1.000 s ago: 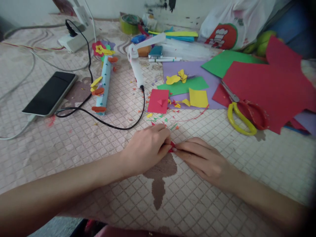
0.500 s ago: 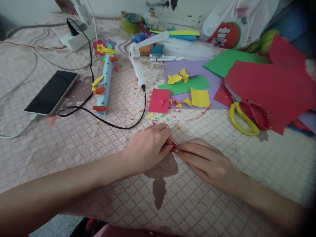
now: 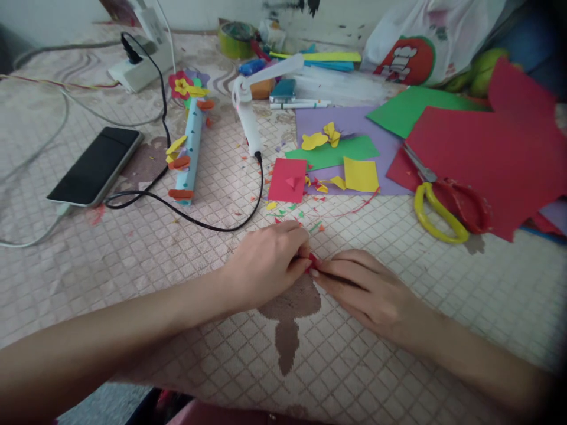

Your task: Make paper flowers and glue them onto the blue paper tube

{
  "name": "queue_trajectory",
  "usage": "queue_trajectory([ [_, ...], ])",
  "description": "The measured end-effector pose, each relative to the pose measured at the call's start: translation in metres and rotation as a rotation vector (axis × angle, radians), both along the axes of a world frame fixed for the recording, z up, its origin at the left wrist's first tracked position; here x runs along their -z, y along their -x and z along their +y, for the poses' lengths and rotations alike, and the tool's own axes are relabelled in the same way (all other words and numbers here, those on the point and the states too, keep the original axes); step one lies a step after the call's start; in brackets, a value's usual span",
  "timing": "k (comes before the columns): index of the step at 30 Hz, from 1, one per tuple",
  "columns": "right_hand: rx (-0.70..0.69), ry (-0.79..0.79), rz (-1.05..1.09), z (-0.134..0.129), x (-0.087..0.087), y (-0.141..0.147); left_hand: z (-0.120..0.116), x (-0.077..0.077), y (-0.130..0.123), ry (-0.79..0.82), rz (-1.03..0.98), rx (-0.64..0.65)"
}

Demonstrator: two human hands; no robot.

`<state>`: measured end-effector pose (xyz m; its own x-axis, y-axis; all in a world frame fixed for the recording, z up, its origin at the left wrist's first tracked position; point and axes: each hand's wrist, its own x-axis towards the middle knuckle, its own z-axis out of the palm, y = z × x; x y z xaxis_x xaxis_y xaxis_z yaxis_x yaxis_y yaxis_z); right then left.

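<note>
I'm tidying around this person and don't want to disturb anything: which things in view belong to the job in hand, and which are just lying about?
In the job, or likely so:
small red piece, held between left hand and right hand
scissors
large red paper
yellow square

Seemingly just lying about:
phone
plastic bag
tape roll

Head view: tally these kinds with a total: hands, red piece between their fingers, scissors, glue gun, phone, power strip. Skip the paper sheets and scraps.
Hands: 2 (left hand, right hand)
Red piece between their fingers: 1
Scissors: 1 pair
Glue gun: 1
Phone: 1
Power strip: 1
Total: 7
</note>
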<state>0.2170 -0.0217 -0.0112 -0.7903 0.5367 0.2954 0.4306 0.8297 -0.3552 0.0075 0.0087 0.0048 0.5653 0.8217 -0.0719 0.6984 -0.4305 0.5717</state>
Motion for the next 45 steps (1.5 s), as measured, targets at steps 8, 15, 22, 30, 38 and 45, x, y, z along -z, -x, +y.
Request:
queue_trajectory([
  [8, 0.014, -0.006, 0.007, 0.000, -0.001, 0.001, 0.009, -0.004, 0.005, 0.137, -0.143, 0.003],
  [15, 0.033, 0.001, 0.012, -0.001, 0.000, 0.002, 0.005, -0.002, 0.003, 0.085, -0.094, -0.057],
  [22, 0.035, 0.031, -0.004, -0.001, -0.001, 0.002, 0.019, -0.001, 0.009, 0.156, -0.166, 0.018],
  [30, 0.031, 0.017, 0.007, -0.001, 0.001, 0.002, 0.004, 0.000, 0.002, 0.024, -0.037, -0.081],
  [38, 0.038, 0.018, 0.023, -0.001, 0.000, 0.003, 0.005, 0.003, 0.007, 0.088, -0.154, -0.078],
  [45, 0.047, 0.011, 0.036, -0.002, -0.001, 0.004, -0.026, 0.002, 0.025, -0.275, -0.238, 0.119],
])
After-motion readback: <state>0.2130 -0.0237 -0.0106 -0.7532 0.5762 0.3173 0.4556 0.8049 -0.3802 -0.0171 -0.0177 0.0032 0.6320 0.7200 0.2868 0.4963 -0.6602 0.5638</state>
